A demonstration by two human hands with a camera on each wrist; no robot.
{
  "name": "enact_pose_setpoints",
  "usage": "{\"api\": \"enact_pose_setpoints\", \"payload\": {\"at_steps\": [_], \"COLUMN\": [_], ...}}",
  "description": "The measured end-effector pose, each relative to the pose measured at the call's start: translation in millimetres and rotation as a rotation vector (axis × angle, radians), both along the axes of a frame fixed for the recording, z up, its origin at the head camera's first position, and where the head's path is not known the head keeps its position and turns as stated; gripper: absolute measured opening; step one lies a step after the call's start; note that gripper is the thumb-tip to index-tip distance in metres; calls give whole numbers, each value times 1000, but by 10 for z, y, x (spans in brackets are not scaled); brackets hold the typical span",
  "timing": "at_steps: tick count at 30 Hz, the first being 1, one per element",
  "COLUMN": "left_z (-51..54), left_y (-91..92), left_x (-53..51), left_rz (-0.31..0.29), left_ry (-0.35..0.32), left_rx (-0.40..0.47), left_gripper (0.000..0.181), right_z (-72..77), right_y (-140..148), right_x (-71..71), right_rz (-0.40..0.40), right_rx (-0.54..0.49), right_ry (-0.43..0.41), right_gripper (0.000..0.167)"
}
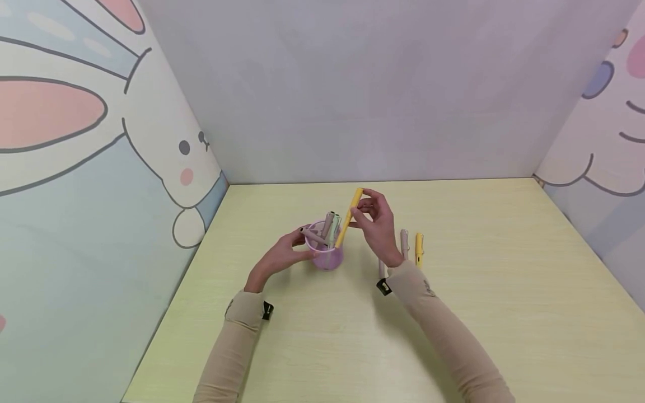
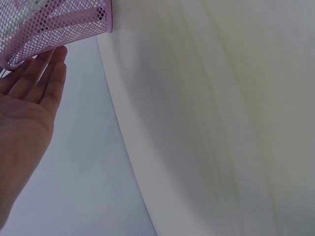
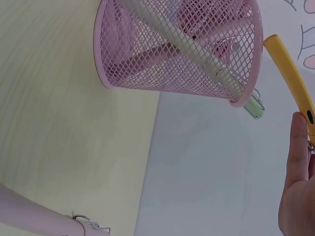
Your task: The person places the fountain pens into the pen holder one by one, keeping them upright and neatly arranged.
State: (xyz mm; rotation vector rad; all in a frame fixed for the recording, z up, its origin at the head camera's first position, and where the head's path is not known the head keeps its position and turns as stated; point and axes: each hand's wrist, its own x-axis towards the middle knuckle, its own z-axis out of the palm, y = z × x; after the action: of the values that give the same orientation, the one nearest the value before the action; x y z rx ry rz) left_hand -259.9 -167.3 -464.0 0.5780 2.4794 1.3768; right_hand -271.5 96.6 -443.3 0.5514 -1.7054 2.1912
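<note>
Your held pen (image 1: 350,216) is plain yellow, your mesh cup (image 1: 328,261) pink with a diamond lattice. Your sleeves (image 1: 448,330) are beige, your surface (image 1: 322,352) pale yellow with faint grain, the back wall (image 1: 363,101) greyish lilac.

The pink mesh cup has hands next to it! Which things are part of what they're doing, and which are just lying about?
Seems part of the job:
right hand, holding a yellow pen
left hand, at the side of the pink mesh cup
green pen, inside the cup

Seems just lying about now:
second yellow pen, on the table
pale pens, beside it
</note>
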Motion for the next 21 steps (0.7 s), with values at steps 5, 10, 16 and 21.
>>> {"api": "enact_pose_setpoints", "payload": {"at_steps": [5,10,16,21], "left_z": [1,2,-14,-23], "left_y": [-3,-4,-10,-8], "left_x": [4,5,2,1], "left_rz": [5,11,12,16], "left_ry": [-10,-16,-15,-14], "left_rx": [2,-5,-12,-14], "left_gripper": [77,77,78,78], "right_z": [1,-14,-62,-96], "right_y": [-41,-78,-104,-107], "right_x": [8,17,26,43], "right_rz": [-33,-54,-51,-40], "right_rx": [-11,2,68,117], "right_ry": [4,12,22,6], "right_gripper": [46,45,47,46]}}
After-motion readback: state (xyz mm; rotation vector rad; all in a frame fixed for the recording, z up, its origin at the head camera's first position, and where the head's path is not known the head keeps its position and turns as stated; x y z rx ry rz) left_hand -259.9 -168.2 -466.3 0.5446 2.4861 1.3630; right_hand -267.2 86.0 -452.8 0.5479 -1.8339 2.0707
